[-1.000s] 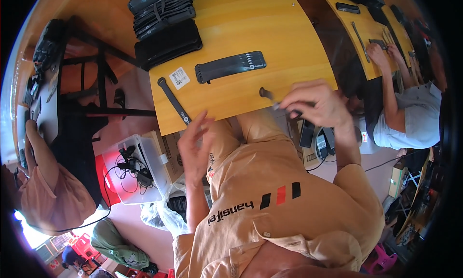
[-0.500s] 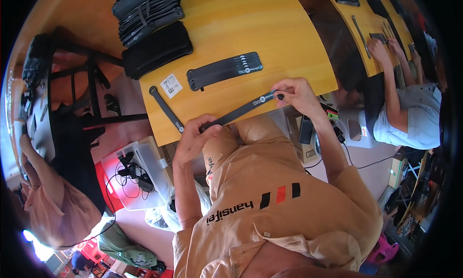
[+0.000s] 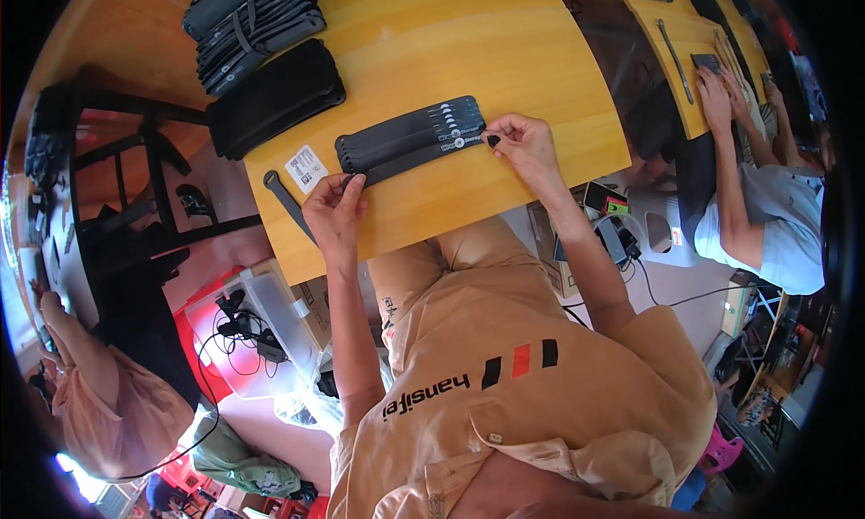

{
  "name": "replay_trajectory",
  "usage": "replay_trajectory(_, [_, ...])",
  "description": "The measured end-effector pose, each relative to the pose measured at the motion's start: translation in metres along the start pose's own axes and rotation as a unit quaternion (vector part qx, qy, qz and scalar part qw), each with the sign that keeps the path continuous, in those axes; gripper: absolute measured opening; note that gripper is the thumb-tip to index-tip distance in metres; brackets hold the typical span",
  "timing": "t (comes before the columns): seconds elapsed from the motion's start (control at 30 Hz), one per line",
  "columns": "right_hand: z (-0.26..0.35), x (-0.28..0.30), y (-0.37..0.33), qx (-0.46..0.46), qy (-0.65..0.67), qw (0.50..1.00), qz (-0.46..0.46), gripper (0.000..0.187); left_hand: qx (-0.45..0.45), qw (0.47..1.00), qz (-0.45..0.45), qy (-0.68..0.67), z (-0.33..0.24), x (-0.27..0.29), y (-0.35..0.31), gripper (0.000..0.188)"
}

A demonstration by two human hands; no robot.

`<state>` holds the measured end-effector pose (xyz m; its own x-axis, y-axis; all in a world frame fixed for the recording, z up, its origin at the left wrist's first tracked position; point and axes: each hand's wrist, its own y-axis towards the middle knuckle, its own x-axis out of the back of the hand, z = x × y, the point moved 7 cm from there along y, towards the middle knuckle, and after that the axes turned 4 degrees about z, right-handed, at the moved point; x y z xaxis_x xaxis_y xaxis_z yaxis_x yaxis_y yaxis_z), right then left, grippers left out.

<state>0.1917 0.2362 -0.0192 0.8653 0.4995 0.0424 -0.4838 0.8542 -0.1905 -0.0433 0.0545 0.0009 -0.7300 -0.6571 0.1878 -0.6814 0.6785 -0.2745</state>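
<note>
Several flat black straps [image 3: 407, 142], wood-grained tabletop [image 3: 505, 64]

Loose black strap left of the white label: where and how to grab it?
Likely best: pinch the loose black strap mid-length across its narrow width, from above-left. It lies flat and slanted; the left hand and white label sit to its right.

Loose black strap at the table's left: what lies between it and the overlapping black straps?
In the head view, the white label and, nearer the person, the left hand lie between them.
</note>
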Motion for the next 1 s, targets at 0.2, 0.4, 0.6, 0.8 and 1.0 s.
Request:
replay_trajectory(0.2, [-0.002, -0.001, 0.004, 0.015, -0.006, 1.0, -0.023, 0.004, 0.011, 0.996, 0.003, -0.094, 0.014, 0.002, 0.008, 0.01])
replay_trajectory(0.4, [-0.001, -0.001, 0.003, 0.008, -0.03, 0.999, -0.043, 0.008, -0.009, 0.999, -0.027, -0.039, 0.01, 0.001, 0.008, 0.012])
replay_trajectory(0.6, [-0.001, -0.002, 0.002, 0.012, -0.053, 0.998, -0.044, 0.01, -0.013, 0.999, -0.038, -0.013, 0.007, 0.0, 0.007, 0.011])
replay_trajectory(0.8, [0.006, -0.001, -0.002, -0.027, -0.062, 0.996, -0.059, 0.01, -0.013, 0.999, -0.025, -0.034, 0.009, -0.002, 0.01, 0.011])
replay_trajectory(1.0, [0.006, -0.004, -0.002, -0.036, -0.021, 0.998, -0.047, 0.008, -0.009, 0.999, -0.036, -0.024, 0.009, 0.0, 0.011, 0.011])
